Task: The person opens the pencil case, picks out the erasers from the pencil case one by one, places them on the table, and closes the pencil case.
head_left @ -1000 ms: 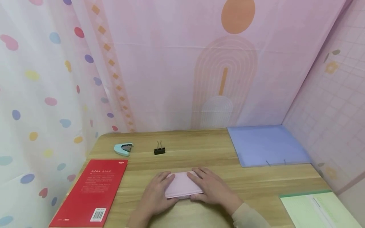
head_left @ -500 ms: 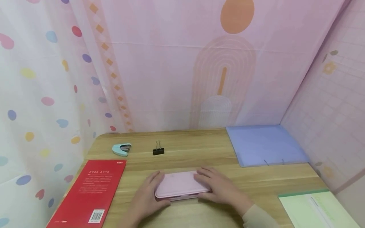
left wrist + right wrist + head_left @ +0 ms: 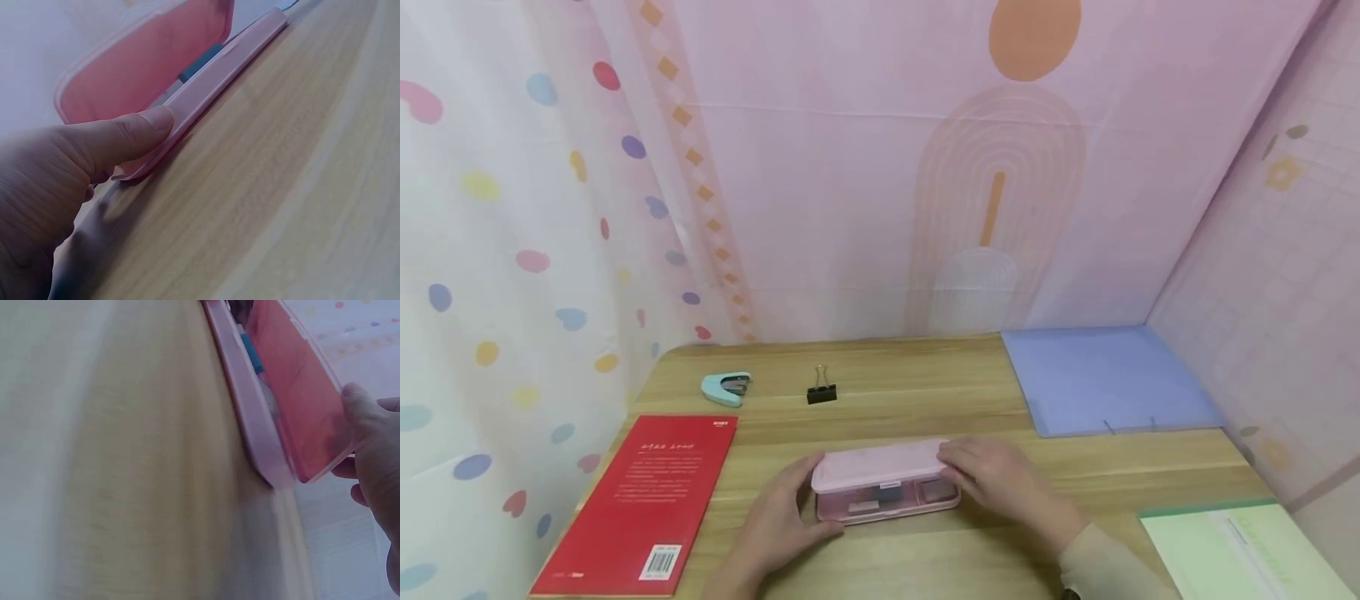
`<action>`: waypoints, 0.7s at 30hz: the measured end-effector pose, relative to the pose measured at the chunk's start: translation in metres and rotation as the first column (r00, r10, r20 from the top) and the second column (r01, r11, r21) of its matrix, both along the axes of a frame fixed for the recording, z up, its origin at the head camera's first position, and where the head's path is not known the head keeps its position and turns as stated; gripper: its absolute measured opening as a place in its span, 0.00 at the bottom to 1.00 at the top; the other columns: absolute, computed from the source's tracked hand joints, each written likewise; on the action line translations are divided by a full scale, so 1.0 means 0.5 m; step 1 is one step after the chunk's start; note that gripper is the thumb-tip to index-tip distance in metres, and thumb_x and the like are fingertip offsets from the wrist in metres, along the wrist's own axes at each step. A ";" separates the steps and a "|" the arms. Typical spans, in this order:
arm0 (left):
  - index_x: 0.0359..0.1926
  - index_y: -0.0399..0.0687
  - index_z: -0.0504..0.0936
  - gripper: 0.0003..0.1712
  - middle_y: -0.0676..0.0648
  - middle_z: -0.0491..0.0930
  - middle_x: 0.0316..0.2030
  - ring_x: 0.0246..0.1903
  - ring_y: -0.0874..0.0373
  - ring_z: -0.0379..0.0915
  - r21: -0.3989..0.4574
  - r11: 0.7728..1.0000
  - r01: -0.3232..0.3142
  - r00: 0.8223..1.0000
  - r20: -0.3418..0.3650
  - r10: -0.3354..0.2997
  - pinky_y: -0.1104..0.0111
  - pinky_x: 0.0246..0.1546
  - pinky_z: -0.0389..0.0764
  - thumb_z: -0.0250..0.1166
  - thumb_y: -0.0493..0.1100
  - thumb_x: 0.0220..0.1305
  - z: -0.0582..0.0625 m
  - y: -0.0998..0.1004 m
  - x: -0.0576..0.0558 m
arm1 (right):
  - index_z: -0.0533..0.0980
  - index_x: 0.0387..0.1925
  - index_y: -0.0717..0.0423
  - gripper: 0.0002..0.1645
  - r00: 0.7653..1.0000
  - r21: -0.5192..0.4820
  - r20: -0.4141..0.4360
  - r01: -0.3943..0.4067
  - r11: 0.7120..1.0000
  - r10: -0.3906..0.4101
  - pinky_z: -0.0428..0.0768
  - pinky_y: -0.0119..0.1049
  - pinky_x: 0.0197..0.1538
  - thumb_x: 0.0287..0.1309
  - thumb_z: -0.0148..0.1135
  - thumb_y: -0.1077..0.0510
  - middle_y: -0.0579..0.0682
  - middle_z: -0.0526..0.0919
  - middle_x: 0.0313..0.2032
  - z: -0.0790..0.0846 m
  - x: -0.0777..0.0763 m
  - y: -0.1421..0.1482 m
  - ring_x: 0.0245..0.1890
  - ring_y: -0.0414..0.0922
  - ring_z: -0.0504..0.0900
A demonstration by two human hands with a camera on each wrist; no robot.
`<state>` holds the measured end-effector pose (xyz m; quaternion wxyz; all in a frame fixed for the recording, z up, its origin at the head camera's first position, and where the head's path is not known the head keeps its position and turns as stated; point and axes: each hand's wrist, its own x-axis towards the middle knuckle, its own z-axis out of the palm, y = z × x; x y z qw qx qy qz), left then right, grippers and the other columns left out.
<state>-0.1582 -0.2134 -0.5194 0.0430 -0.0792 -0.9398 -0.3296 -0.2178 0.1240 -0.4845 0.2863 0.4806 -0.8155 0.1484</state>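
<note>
A pink pencil case (image 3: 880,467) lies on the wooden table in front of the person, its lid tilted up along the front side. Through the gap show a dark teal item (image 3: 889,493) and a small whitish piece (image 3: 863,506). My left hand (image 3: 775,517) holds the case's left end; its thumb (image 3: 128,134) presses on the front wall of the base. At the other end my right hand (image 3: 1003,483) pinches the raised lid (image 3: 306,394) by its corner, thumb on the inner face and fingers behind.
A red book (image 3: 640,500) lies to the left, with a light blue stapler (image 3: 724,388) and a black binder clip (image 3: 822,393) behind. At right are a blue folder (image 3: 1112,379) and a light green notebook (image 3: 1240,546). Curtains enclose the table.
The pencil case's lid has gone from closed to partly raised, showing the contents. My right hand has shifted right and lifted the lid; my left hand has slid left to the case's left end.
</note>
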 end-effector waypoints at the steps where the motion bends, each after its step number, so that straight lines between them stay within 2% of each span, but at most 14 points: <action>1: 0.69 0.54 0.65 0.62 0.49 0.68 0.64 0.64 0.49 0.62 0.003 1.000 -0.007 1.000 0.005 0.007 0.51 0.62 0.65 0.79 0.67 0.30 0.000 -0.001 0.000 | 0.81 0.43 0.54 0.13 1.000 -0.004 0.017 0.013 1.000 -0.013 0.82 0.38 0.43 0.63 0.60 0.51 0.48 0.85 0.40 0.006 -0.005 -0.003 0.38 0.43 0.84; 4: 0.71 0.52 0.62 0.66 0.46 0.67 0.65 0.65 0.46 0.61 0.012 1.000 -0.028 0.999 0.033 0.028 0.49 0.62 0.64 0.78 0.69 0.28 0.002 -0.003 -0.001 | 0.81 0.42 0.51 0.11 0.981 -0.009 0.170 0.091 0.996 -0.088 0.81 0.38 0.43 0.66 0.58 0.51 0.45 0.85 0.38 0.026 -0.016 -0.015 0.38 0.41 0.84; 6: 0.72 0.50 0.59 0.70 0.45 0.66 0.66 0.65 0.45 0.60 0.013 0.999 -0.043 0.997 0.059 0.042 0.48 0.63 0.62 0.77 0.71 0.27 0.004 -0.003 -0.001 | 0.81 0.39 0.49 0.11 0.946 -0.014 0.290 0.156 0.988 -0.145 0.81 0.37 0.42 0.68 0.55 0.51 0.43 0.85 0.35 0.036 -0.028 -0.024 0.36 0.39 0.83; 10: 0.74 0.48 0.54 0.73 0.48 0.68 0.65 0.67 0.45 0.58 0.020 0.998 -0.061 0.995 0.082 0.060 0.45 0.63 0.60 0.76 0.72 0.27 0.004 -0.003 -0.002 | 0.80 0.35 0.46 0.17 0.805 -0.063 0.560 0.276 0.959 -0.195 0.80 0.38 0.40 0.72 0.47 0.47 0.42 0.83 0.30 0.048 -0.062 -0.041 0.32 0.37 0.80; 12: 0.74 0.49 0.53 0.74 0.50 0.67 0.65 0.67 0.45 0.57 0.024 0.997 -0.067 0.994 0.090 0.064 0.45 0.63 0.60 0.76 0.72 0.26 0.001 -0.002 -0.003 | 0.78 0.33 0.45 0.20 0.702 -0.086 0.683 0.351 0.932 -0.201 0.79 0.38 0.40 0.73 0.42 0.44 0.42 0.81 0.28 0.046 -0.080 -0.047 0.31 0.37 0.77; 13: 0.74 0.50 0.53 0.74 0.51 0.67 0.66 0.67 0.45 0.57 0.028 0.997 -0.068 0.994 0.093 0.065 0.45 0.63 0.60 0.76 0.72 0.26 -0.001 -0.002 -0.002 | 0.78 0.33 0.45 0.20 0.662 -0.106 0.724 0.384 0.917 -0.194 0.79 0.39 0.41 0.73 0.43 0.44 0.43 0.81 0.30 0.044 -0.088 -0.050 0.33 0.38 0.78; 15: 0.74 0.50 0.54 0.74 0.51 0.66 0.66 0.68 0.46 0.57 0.043 0.997 -0.070 0.993 0.102 0.066 0.45 0.63 0.60 0.77 0.71 0.26 -0.004 0.000 -0.002 | 0.77 0.33 0.46 0.20 0.610 -0.125 0.768 0.441 0.889 -0.195 0.78 0.41 0.44 0.73 0.42 0.45 0.43 0.81 0.32 0.035 -0.104 -0.054 0.36 0.40 0.79; 17: 0.73 0.51 0.56 0.73 0.50 0.66 0.66 0.67 0.46 0.58 0.049 0.996 -0.069 0.993 0.099 0.064 0.46 0.63 0.62 0.77 0.71 0.26 -0.005 0.002 -0.001 | 0.79 0.36 0.48 0.20 0.582 -0.147 0.791 0.480 0.865 -0.189 0.78 0.44 0.47 0.74 0.43 0.46 0.45 0.83 0.35 0.027 -0.117 -0.058 0.40 0.43 0.80; 18: 0.73 0.52 0.57 0.72 0.50 0.66 0.66 0.67 0.47 0.59 0.052 0.996 -0.068 0.994 0.095 0.063 0.47 0.62 0.63 0.77 0.71 0.26 -0.005 0.003 0.000 | 0.80 0.39 0.50 0.20 0.584 -0.160 0.789 0.493 0.855 -0.189 0.78 0.45 0.50 0.74 0.43 0.47 0.46 0.84 0.38 0.023 -0.122 -0.060 0.42 0.44 0.81; 21: 0.72 0.56 0.60 0.68 0.52 0.67 0.66 0.65 0.50 0.61 0.037 0.998 -0.052 0.996 0.070 0.049 0.50 0.61 0.66 0.76 0.72 0.27 -0.002 0.006 0.001 | 0.78 0.50 0.54 0.19 0.608 -0.219 0.773 0.523 0.823 -0.181 0.77 0.46 0.53 0.73 0.45 0.50 0.50 0.83 0.45 0.012 -0.126 -0.061 0.48 0.47 0.80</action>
